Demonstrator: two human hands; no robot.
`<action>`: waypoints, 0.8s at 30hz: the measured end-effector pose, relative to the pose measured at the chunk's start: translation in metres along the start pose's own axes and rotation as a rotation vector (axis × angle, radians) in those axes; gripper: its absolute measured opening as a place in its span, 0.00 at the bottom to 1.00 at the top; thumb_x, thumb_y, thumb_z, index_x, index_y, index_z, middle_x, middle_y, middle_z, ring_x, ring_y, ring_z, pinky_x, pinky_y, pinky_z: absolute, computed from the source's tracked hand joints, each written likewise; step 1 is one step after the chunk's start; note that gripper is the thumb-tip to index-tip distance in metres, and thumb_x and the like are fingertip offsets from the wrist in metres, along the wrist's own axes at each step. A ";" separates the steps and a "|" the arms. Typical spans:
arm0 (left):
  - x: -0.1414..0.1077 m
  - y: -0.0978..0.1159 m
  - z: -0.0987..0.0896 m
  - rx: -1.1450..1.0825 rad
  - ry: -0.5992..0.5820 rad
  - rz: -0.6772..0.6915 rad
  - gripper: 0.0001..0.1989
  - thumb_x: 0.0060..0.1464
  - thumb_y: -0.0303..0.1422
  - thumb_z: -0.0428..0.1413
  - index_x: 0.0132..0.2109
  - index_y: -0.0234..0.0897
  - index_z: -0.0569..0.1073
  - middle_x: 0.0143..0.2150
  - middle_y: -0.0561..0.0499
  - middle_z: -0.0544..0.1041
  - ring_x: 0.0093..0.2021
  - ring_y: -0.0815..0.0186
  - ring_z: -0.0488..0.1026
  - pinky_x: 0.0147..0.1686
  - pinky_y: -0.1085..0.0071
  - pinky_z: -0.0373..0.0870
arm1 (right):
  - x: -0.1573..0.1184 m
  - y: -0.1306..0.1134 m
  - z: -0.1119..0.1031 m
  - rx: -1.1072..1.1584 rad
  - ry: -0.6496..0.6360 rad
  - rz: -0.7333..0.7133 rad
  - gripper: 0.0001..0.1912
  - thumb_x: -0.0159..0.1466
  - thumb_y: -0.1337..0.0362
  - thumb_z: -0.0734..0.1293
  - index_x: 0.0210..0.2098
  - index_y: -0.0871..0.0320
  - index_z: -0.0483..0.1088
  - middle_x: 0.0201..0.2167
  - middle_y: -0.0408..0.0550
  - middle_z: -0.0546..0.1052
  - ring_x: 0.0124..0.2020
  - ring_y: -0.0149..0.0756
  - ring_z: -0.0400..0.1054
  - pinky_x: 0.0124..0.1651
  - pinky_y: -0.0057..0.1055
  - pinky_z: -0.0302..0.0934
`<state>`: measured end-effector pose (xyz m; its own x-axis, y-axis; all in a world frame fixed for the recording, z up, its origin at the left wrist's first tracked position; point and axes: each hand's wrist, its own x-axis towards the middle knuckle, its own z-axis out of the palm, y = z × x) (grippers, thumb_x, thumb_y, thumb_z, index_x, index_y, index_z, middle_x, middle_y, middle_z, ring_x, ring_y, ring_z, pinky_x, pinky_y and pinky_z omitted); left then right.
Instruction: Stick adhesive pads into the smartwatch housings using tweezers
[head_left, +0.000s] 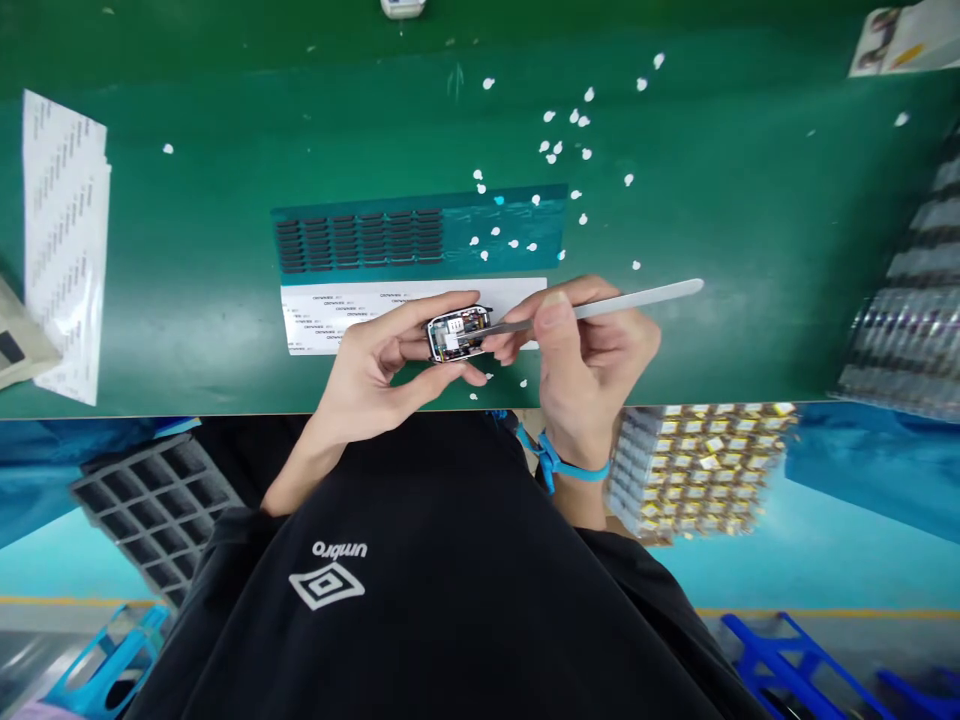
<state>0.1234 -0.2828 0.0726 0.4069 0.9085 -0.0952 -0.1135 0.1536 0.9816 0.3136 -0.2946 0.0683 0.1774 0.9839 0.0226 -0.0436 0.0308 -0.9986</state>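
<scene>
Between its thumb and fingers, my left hand grips a small open device housing with circuit parts and wires showing inside. My right hand is closed around metal tweezers; their tip reaches into the housing. Behind both hands lies a white printed sheet, partly covered by them. Just beyond it is a blue film strip with rows of dark, narrow pieces on its left part. Small white round tabs are scattered over and around the strip's right side.
The green table has a printed paper strip at the left. Stacked clear trays stand at the right edge. Below the table edge are a tray of yellow-and-white parts, a grey compartment tray and blue stools.
</scene>
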 end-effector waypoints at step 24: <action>-0.005 0.009 0.011 0.005 0.062 -0.011 0.25 0.64 0.21 0.65 0.65 0.44 0.79 0.53 0.49 0.87 0.45 0.57 0.90 0.51 0.63 0.90 | 0.004 0.006 0.007 0.092 0.003 0.005 0.12 0.74 0.53 0.73 0.36 0.50 0.80 0.28 0.39 0.76 0.25 0.31 0.75 0.31 0.30 0.76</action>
<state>0.1302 -0.2903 0.0840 0.3511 0.9291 -0.1161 -0.1043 0.1621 0.9813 0.3071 -0.2892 0.0625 0.1802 0.9835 0.0174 -0.1345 0.0422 -0.9900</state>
